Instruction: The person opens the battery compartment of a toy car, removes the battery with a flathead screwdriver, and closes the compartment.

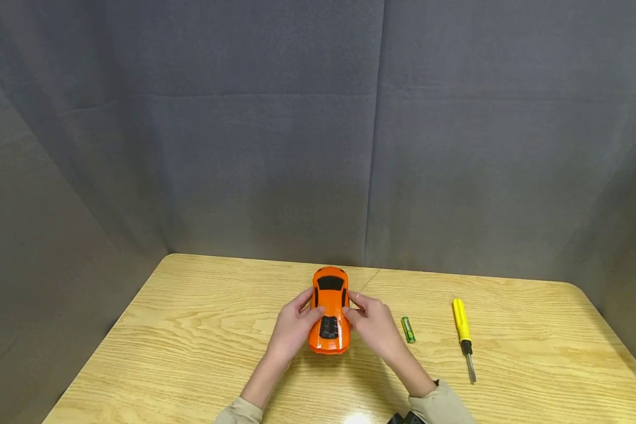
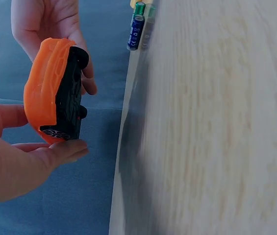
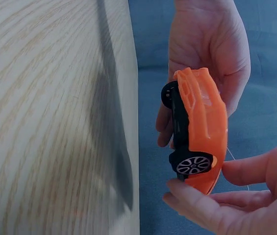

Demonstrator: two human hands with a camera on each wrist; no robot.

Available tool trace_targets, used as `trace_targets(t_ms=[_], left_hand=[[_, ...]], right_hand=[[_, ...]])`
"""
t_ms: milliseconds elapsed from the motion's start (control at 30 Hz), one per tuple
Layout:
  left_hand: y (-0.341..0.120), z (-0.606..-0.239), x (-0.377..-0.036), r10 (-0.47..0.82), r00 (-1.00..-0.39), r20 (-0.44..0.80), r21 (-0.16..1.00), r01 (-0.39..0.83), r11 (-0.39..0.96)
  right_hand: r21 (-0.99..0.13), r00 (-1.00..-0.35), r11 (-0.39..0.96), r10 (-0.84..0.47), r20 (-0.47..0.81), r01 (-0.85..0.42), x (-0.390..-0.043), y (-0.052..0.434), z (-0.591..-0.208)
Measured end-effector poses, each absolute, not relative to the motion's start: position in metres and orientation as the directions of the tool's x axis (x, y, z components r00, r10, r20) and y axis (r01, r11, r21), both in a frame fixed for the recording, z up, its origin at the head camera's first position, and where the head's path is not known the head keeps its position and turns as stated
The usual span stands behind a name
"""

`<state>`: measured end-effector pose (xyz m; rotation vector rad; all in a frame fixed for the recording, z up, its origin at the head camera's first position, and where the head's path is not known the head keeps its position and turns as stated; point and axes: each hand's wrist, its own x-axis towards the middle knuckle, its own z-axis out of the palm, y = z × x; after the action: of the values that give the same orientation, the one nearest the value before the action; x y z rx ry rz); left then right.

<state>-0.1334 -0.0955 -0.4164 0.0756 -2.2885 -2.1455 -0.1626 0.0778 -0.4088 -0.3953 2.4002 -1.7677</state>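
Observation:
Both hands hold an orange toy car (image 1: 330, 301) above the wooden table, its roof facing up and its black windows showing. On the car's left side, the left hand (image 1: 295, 325) grips with thumb on top and fingers underneath. The right hand (image 1: 372, 323) grips the opposite side in the same way. In the left wrist view the car's black underside (image 2: 69, 93) is raised off the tabletop. A spoked wheel (image 3: 193, 165) shows close to the right fingertips in the right wrist view.
A green battery (image 1: 408, 330) lies on the table (image 1: 201, 330) just right of the right hand. Farther right is a screwdriver (image 1: 461, 321) with a yellow handle, its tip toward the near edge. Grey cloth (image 1: 265, 147) hangs behind the table and at its sides.

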Motion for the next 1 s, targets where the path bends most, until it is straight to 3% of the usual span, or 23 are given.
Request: trace_targets(t_ms=[333,733,1000], left_hand=[[-0.095,-0.423,-0.134,0.017,-1.0,0.018,0.981,0.021,0.192],[-0.1,-0.43,-0.135,0.162,-0.986,-0.03,0.971,0.009,0.238],[-0.1,-0.431,-0.136,0.202,-0.977,-0.061,0.961,-0.003,0.276]], right_hand=[[-0.924,-0.944,0.336,-0.324,0.065,-0.18,-0.165,0.078,-0.414],[-0.837,-0.933,0.483,-0.351,0.083,-0.256,-0.169,0.081,-0.423],[-0.834,-0.924,0.491,-0.378,0.057,-0.252,-0.168,0.081,-0.426]])
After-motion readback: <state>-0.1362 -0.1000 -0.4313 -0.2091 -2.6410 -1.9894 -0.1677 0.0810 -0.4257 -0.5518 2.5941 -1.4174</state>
